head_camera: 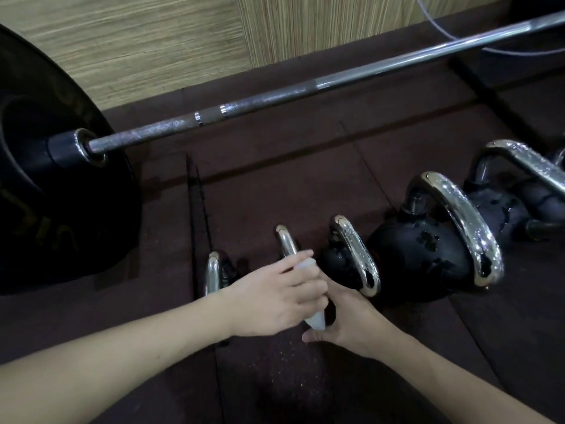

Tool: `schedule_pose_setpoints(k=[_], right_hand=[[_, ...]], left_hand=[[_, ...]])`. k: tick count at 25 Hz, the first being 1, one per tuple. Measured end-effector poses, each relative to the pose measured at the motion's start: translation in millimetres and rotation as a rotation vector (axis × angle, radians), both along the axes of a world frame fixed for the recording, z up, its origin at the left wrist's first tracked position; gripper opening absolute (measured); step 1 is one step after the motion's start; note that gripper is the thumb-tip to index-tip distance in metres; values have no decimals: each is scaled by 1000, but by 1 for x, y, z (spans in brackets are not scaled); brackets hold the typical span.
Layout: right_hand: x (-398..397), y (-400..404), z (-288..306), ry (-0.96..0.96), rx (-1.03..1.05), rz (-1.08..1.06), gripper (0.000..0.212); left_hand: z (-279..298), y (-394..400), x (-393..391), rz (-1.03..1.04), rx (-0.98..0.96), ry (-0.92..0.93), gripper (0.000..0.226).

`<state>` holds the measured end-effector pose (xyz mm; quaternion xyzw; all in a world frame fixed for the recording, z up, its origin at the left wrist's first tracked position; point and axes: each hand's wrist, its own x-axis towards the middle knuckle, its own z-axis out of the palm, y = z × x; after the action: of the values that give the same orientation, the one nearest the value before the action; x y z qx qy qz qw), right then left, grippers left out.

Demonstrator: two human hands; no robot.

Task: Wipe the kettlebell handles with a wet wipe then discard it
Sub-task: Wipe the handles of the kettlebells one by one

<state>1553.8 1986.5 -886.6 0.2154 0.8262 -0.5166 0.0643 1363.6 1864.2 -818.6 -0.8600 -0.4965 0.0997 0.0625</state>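
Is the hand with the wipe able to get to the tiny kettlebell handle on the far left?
Probably yes. The left hand holds the wet wipe on the second handle, and the smallest handle stands right beside it, just above that wrist, with only bare floor mat between them.

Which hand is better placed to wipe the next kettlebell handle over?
Left. The left hand already holds the wet wipe on the second handle; the right hand only steadies below.
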Motion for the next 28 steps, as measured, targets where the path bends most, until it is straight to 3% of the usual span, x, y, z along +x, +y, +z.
schedule_pose_setpoints(k=[5,9,11,13,14,16,18,20,21,23,25,28], right_hand=[[0,0,2,-13,63,2,121],[-1,2,1,-20,48,20,123],[-1,3,0,-26,58,29,123],[0,3,1,-36,68,27,122],[0,3,2,-37,68,21,122],[0,3,0,-24,58,-5,124],[-1,2,-2,-12,26,-20,123],[-1,0,-1,-12,7,-29,122],[0,0,-1,-15,6,-34,120],[0,-1,-1,-20,14,-27,109],[0,0,-3,-1,50,-10,104],[-1,1,-2,-17,63,-13,119]], left_hand=[[11,26,-18,542,-14,-610,25],[12,57,-36,1285,-365,-1461,25],[9,60,-31,1391,-395,-1607,22],[8,52,-20,1236,-240,-1474,22],[7,44,-15,1045,-100,-1290,23],[5,22,-8,529,86,-706,29],[-5,3,2,138,111,-169,31],[-19,-3,6,-74,143,65,31],[-19,-2,5,-86,147,64,31],[-9,7,0,20,134,-129,27],[-2,17,-10,265,106,-369,30],[1,35,-25,727,-6,-787,26]])
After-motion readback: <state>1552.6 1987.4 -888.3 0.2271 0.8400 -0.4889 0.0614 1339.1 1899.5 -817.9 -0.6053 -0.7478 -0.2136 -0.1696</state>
